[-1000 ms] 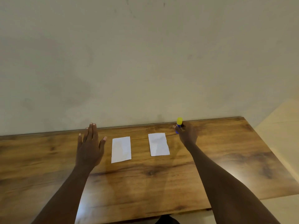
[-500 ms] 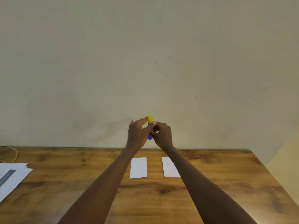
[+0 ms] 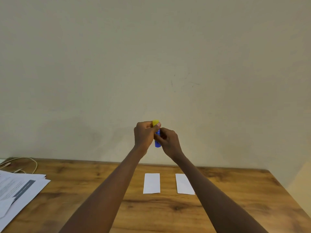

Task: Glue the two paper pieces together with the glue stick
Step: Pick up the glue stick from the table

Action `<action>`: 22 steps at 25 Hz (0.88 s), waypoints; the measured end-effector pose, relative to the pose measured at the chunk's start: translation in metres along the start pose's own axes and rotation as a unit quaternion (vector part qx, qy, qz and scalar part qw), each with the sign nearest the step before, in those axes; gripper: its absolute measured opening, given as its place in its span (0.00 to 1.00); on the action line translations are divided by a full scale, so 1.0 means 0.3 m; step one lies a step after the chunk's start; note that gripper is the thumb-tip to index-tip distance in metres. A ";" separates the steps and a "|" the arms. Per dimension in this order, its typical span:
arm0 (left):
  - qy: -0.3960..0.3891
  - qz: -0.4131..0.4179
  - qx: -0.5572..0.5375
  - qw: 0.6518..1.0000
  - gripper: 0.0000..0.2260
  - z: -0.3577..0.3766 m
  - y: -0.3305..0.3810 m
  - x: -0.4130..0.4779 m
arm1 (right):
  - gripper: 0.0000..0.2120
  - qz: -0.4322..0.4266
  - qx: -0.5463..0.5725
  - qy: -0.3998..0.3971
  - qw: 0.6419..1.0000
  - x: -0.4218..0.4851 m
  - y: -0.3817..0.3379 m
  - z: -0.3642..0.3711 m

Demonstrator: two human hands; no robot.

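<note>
I have the glue stick (image 3: 157, 140) raised upright well above the bench (image 3: 235, 190), both hands clamped on it: left hand (image 3: 144, 135) pinching the yellow cap (image 3: 155, 122), right hand (image 3: 168, 142) wrapped round the blue barrel. It looks light and rigid, smooth plastic, so I'd grip the barrel firmly and pull the cap straight. The two papers (image 3: 151, 183) (image 3: 183, 184) lie flat below, side by side, apart; thin and floppy, best pinned by a fingertip, lifted at an edge.
</note>
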State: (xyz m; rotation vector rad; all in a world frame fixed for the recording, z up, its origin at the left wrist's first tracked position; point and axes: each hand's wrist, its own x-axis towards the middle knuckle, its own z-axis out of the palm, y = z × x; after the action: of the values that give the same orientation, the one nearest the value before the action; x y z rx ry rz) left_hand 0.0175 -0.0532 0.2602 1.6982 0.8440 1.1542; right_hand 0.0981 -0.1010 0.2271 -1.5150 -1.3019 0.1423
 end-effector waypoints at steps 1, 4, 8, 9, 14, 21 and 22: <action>-0.016 -0.002 -0.024 1.000 0.11 -0.011 0.003 0.005 | 0.10 -0.002 0.012 -0.007 1.000 -0.002 -0.005 -0.007; -0.068 -0.005 -0.093 0.993 0.10 -0.027 0.040 0.004 | 0.10 -0.003 0.053 -0.018 0.998 0.016 -0.030 -0.030; -0.066 -0.012 -0.195 0.978 0.07 -0.056 0.128 0.021 | 0.11 0.013 0.095 -0.079 0.992 0.014 -0.030 -0.060; -0.044 -0.006 -0.216 0.975 0.07 -0.082 0.154 0.048 | 0.11 0.028 0.100 -0.092 0.990 -0.009 -0.010 -0.060; -0.117 0.027 -0.090 0.989 0.11 -0.145 0.175 0.089 | 0.06 0.069 0.151 -0.049 0.985 -0.052 0.019 -0.068; -0.114 -0.007 -0.164 0.980 0.07 -0.042 0.051 -0.028 | 0.11 0.011 0.168 -0.005 0.986 -0.010 -0.087 -0.046; -0.081 0.001 -0.165 0.983 0.08 -0.031 0.057 -0.029 | 0.12 0.009 0.168 0.010 0.986 -0.012 -0.091 -0.041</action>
State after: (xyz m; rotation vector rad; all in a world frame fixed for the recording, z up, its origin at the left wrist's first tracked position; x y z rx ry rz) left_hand 0.0067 -0.0644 0.2748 1.4946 0.5177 1.0737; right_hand 0.0876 -0.1162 0.2509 -1.2354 -1.1817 0.3405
